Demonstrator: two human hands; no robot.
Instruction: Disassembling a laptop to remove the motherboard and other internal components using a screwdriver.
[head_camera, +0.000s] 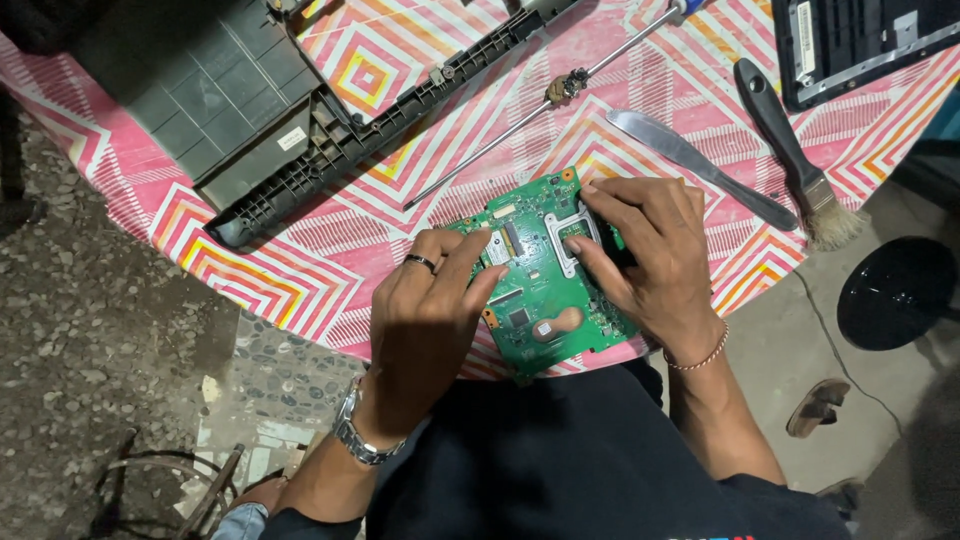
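Pink zigzag cloth covers our tabletop (330, 250). At its near edge lies the green circuit board (545, 300), long axis running from near-left to far-right, partly overhanging our lap. Our left hand (425, 320) presses it; right hand (650, 255) pinches its silver bracket (572, 235). Hard prying could tip the board off.

We see 2 hands close together, forearms coming from the near side: left hand (425, 320) palm down, fingers curled; right hand (650, 255) bent, fingertips pinching.
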